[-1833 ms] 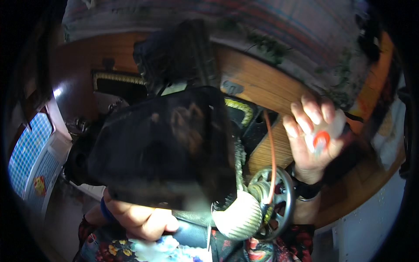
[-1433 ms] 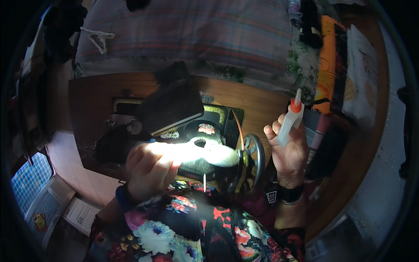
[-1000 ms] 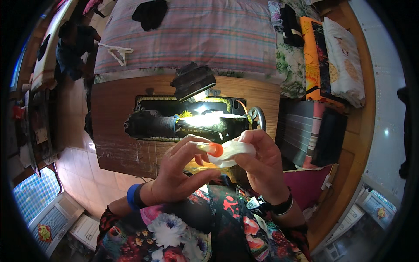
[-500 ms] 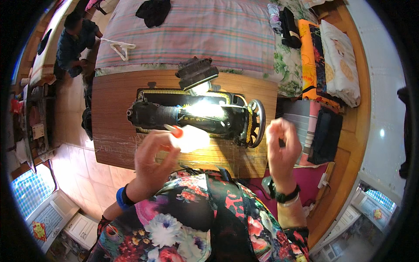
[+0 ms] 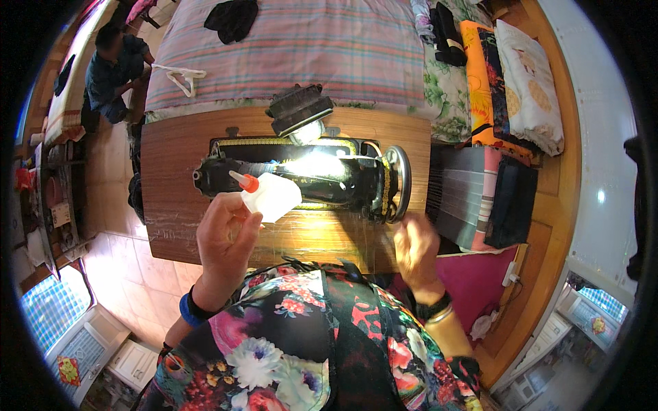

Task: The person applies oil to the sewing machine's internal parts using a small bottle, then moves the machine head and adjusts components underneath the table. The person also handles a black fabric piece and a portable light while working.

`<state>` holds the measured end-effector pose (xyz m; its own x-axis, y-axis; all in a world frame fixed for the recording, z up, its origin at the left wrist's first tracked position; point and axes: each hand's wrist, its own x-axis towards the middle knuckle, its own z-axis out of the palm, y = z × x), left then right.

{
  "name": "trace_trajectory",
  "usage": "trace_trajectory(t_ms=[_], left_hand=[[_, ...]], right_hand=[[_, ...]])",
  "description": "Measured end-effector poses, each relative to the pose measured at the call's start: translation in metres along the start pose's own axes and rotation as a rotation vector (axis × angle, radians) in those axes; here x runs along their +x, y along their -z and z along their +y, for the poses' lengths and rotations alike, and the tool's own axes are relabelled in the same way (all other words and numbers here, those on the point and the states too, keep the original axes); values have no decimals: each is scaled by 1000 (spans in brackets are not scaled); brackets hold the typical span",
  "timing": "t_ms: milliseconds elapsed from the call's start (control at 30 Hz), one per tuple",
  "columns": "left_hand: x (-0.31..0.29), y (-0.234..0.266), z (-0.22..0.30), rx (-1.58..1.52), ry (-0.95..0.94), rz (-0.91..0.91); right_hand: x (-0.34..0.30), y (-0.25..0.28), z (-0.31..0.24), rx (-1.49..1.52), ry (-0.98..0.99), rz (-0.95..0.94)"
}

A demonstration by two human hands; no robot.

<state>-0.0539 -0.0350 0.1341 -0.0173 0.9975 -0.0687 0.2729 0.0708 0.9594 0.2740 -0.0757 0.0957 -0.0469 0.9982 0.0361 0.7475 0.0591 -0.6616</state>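
Observation:
A small white squeeze bottle [image 5: 273, 197] with a red collar and a pale pointed nozzle is in my left hand [image 5: 225, 231]. My thumb and fingers pinch it, and it tilts with the nozzle toward the upper left. It hangs over the front of a black sewing machine [image 5: 336, 179], hiding part of it. My right hand [image 5: 417, 248], somewhat blurred, is just below the machine's handwheel [image 5: 399, 185] at the table's right front edge. Its fingers are curled in, and what they hold, if anything, is hidden. A bright lamp [image 5: 306, 131] lights the machine from behind.
The machine is set in a wooden table [image 5: 171, 178]. Beyond lies a bed with a striped sheet [image 5: 343, 55], a white hanger [image 5: 184, 77] and a dark cloth [image 5: 232, 19]. Folded fabrics [image 5: 473, 192] are stacked at the right. Far left, a person [image 5: 113, 75] sits low.
My left hand has turned, bringing the bottle up and left over the machine, its shape now plain to see. My right hand has come left and down, closer to the handwheel's lower edge.

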Motion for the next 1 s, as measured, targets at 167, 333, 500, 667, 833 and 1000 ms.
trace_trajectory(t_ms=[167,333,500,667,833,1000], left_hand=[[10,-2,-8,-6,7,15],[16,-6,-10,29,-19,13],[16,-6,-11,41,-48,18],[21,-4,-15,59,-42,4],[26,-13,-19,47,-30,11],[31,-15,-20,51,-23,-1]], right_hand=[[-38,3,35,-111,-17,-33],[-12,-4,35,187,-179,113],[3,-12,19,322,-198,123],[11,-10,12,398,-182,84],[16,-14,9,414,-240,77],[17,-24,11,475,-224,109]])
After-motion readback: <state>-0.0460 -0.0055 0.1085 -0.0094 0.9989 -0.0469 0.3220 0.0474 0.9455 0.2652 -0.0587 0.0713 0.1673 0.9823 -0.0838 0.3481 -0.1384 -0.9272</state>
